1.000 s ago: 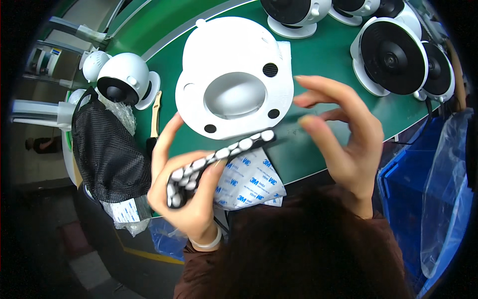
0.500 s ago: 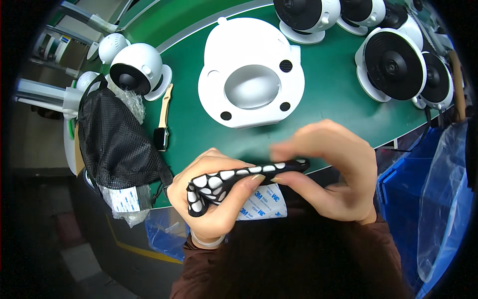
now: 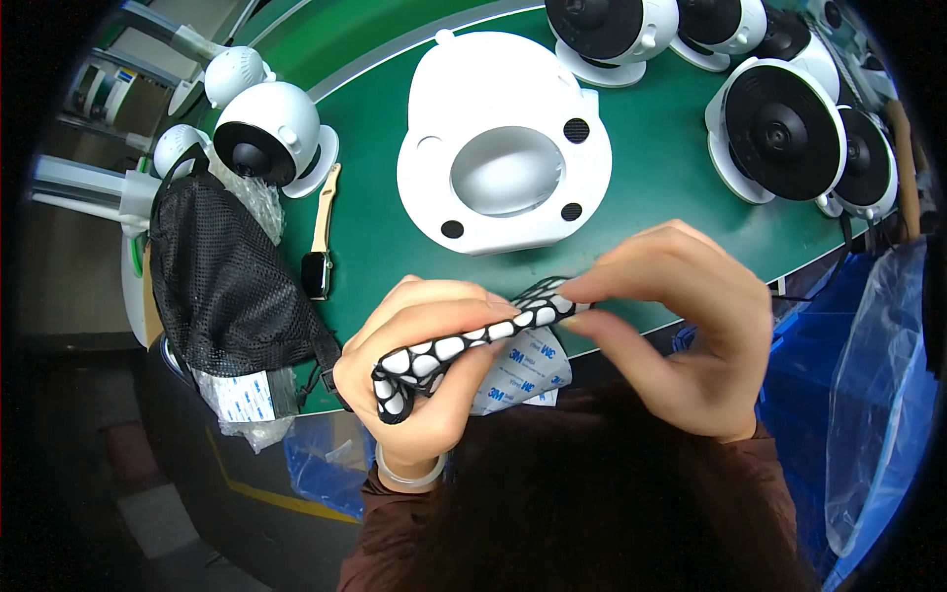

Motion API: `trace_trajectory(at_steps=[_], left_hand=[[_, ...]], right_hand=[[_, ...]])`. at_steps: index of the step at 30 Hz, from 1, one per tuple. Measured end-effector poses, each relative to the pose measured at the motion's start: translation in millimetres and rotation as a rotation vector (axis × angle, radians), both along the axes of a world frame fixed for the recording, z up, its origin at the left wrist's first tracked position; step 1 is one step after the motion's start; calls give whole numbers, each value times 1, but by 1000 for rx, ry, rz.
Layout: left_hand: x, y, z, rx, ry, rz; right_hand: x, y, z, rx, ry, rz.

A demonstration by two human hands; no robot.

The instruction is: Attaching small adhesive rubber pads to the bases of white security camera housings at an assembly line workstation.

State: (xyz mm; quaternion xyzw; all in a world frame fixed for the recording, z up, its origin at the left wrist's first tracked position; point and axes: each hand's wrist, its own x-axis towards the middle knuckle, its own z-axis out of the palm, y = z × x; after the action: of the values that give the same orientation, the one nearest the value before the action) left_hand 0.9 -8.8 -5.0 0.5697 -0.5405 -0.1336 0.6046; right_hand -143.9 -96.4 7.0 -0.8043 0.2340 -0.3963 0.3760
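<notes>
Holding the folded black-and-white strip in my left hand; my right hand pinches its right end; its long side slants up rightward between them, nearer me than the big white shell.

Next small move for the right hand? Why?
Probably peel at the spotted sheet with the right hand: it touches the sheet's right end, the left hand grips the rest, and the white housing shows three black pads but one bare circle.

Black-and-white spotted sheet; white casing with 3 black dots; green table.
</notes>
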Motion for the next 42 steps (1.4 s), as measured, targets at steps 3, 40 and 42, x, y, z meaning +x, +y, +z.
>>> trace_trajectory(at_steps=[3,40,42], left_hand=[[-3,1,0,-26,9,29],[6,-12,4,92,160,120],[10,-15,1,137,221,125]], right_hand=[[0,-1,0,-177,-5,-13],[32,-37,37,-626,58,-69],[52,-34,31,-439,-27,-95]])
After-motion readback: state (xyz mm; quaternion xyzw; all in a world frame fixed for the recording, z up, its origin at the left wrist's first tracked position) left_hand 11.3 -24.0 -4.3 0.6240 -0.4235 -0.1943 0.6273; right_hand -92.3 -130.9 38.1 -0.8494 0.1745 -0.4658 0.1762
